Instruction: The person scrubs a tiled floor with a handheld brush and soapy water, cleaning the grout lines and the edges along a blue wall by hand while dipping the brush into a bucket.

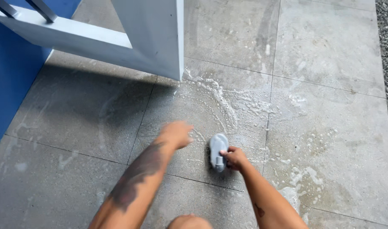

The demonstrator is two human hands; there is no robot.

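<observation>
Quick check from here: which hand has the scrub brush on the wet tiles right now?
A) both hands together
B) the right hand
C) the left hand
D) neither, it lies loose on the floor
B: the right hand grips the grey scrub brush at its near end on the soapy tile floor, while the left hand is blurred, apart from the brush.

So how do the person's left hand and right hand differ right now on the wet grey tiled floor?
The right hand grips the handle end of the small grey plastic scrub brush; the left hand holds nothing. The right hand looks sharp, while the left hand is motion-blurred. The right hand sits beside the soapy foam trail; the left hand is over a plainer patch. Both reach out over the same grey floor tile.
</observation>
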